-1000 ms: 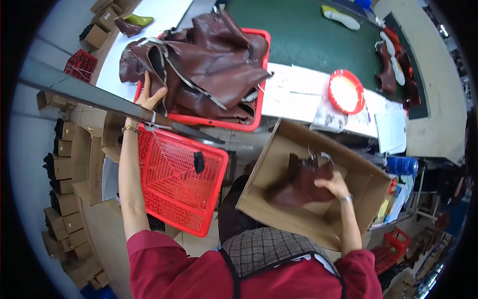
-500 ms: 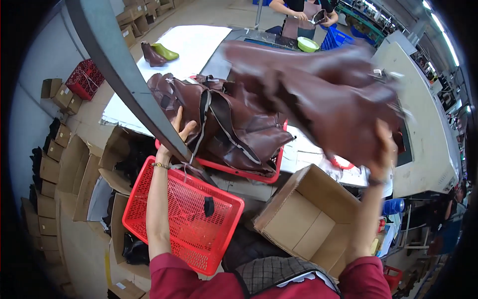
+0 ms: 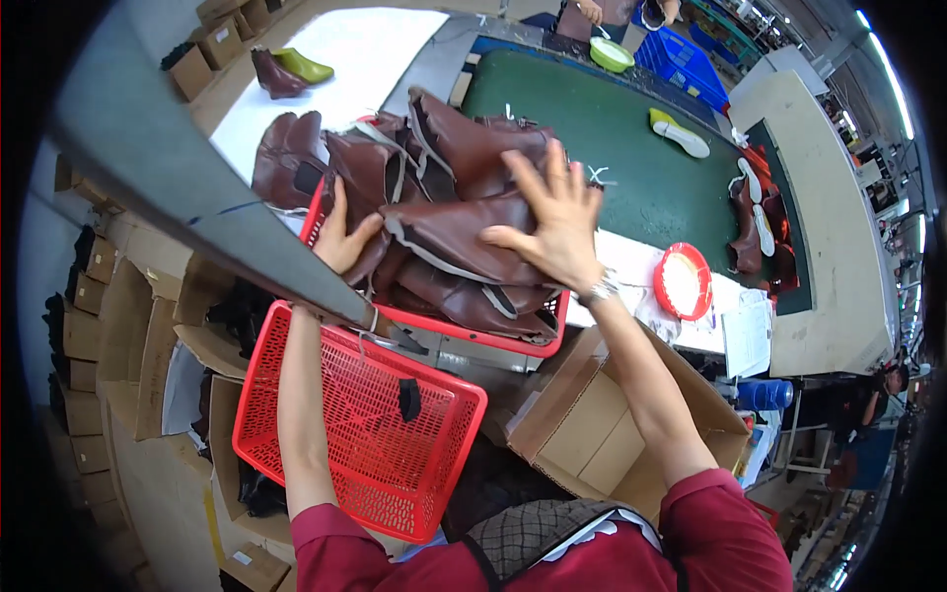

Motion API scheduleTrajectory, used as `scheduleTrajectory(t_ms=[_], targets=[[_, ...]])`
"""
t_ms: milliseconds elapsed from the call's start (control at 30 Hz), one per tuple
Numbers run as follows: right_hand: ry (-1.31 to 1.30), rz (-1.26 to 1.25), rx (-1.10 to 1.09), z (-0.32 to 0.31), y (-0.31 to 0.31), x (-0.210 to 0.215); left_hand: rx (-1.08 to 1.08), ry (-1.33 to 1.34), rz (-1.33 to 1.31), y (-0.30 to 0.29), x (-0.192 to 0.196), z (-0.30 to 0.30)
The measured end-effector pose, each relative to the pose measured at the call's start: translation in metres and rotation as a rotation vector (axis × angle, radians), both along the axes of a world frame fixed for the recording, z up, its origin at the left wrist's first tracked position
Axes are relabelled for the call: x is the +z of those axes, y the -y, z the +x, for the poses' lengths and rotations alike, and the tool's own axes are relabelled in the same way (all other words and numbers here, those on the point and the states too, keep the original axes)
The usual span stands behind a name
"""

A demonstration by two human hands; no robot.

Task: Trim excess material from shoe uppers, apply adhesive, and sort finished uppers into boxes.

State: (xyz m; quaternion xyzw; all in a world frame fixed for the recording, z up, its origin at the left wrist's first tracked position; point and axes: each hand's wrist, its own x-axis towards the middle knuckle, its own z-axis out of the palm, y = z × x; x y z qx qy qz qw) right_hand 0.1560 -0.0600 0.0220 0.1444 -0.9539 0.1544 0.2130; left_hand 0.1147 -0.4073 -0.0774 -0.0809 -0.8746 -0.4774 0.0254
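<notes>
Brown leather boot uppers [image 3: 464, 237] with pale lining edges lie heaped in a red plastic basket [image 3: 464, 335]. My right hand [image 3: 557, 222] rests with spread fingers on the uppermost pieces at the pile's right side, gripping nothing. At the pile's left side my left hand [image 3: 340, 237] touches the leather near the basket rim, thumb and forefinger apart; its other fingers are partly hidden. In front, a second red basket [image 3: 360, 434] contains a small black scrap [image 3: 409, 399].
A grey metal post [image 3: 227, 187] slants past my left forearm. Behind the pile runs a green conveyor belt [image 3: 572, 104] carrying boots [image 3: 752, 222]. An open carton [image 3: 582, 424] is under my right forearm. A red bowl [image 3: 683, 281] stands right; a co-worker's hand [image 3: 590, 12] shows beyond.
My right hand has come down and left, and the brown uppers it held in the air now lie on the pile. Its fingers have spread. The view has shifted, showing more green belt.
</notes>
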Motion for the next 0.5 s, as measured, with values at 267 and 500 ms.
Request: scheduleTrajectory(t_ms=[267, 500], targets=[[-0.005, 0.121, -0.057, -0.021, 0.023, -0.055, -0.01, 0.087, -0.052, -0.005, -0.004, -0.025], [-0.118, 0.073, 0.019, 0.025, 0.012, 0.01, -0.036, 0.173, -0.081, 0.045, 0.017, 0.014]])
